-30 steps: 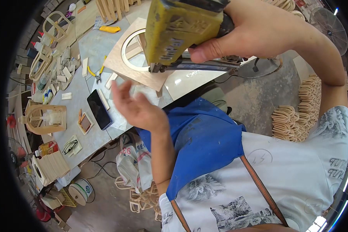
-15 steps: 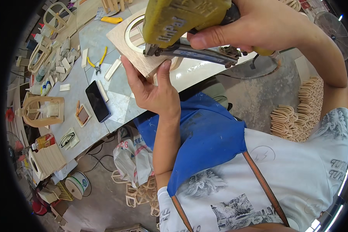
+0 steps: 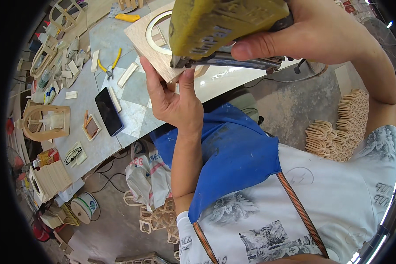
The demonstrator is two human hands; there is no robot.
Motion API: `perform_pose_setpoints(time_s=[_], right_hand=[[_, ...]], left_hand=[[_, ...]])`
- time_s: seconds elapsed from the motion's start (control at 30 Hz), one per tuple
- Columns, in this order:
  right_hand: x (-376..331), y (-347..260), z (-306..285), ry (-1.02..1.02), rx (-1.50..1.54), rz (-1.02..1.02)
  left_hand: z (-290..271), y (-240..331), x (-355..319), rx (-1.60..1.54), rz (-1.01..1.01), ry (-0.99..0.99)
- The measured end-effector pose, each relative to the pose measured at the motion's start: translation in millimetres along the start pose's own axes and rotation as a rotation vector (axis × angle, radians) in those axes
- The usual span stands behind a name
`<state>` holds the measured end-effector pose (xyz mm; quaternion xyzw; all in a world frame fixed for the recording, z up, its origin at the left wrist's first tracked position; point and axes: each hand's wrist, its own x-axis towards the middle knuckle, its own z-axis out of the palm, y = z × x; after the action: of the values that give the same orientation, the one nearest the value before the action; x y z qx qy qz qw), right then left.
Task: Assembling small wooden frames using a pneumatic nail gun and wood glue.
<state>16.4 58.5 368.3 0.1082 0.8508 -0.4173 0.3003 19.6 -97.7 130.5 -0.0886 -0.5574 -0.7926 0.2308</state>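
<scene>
My left hand (image 3: 177, 102) grips the near corner of a pale wooden panel (image 3: 162, 66), thumb on one side and fingers on the other. A light ring borders the panel's round opening. Above it, my right hand (image 3: 299, 39) is wrapped around the handle of a yellow nail gun (image 3: 222, 28) with a metal magazine. The gun's nose is at the panel's near edge, close to my left thumb. The gun covers part of the panel, and whether the nose presses on the wood I cannot tell.
On the table (image 3: 138, 103) lie a dark phone (image 3: 109, 112), yellow-handled pliers (image 3: 110, 66), a yellow utility knife (image 3: 127, 17) and glasses (image 3: 74, 155). An arched wooden frame (image 3: 66, 123) stands at the left. Curved wooden pieces (image 3: 325, 136) are stacked on the floor at right.
The nail gun and my right hand have moved slightly right and down, and the gun looks larger. The panel in my left hand has shifted a little right. Both grips stay the same.
</scene>
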Motion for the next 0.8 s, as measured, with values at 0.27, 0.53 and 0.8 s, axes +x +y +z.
perform_pose_setpoints(time_s=[0.27, 0.53, 0.8], right_hand=[[1.6, 13.8, 1.5, 0.018, -0.04, -0.269], [-3.8, 5.4, 5.1, 0.049, -0.086, -0.228], [-6.0, 4.6, 7.4, 0.077, -0.145, -0.286]], left_hand=[[-5.7, -6.1, -4.8, 0.03, 0.04, -0.061], [-5.1, -5.0, -4.8, 0.051, 0.065, -0.076], [-5.5, -4.3, -6.2, -0.007, 0.032, -0.075]])
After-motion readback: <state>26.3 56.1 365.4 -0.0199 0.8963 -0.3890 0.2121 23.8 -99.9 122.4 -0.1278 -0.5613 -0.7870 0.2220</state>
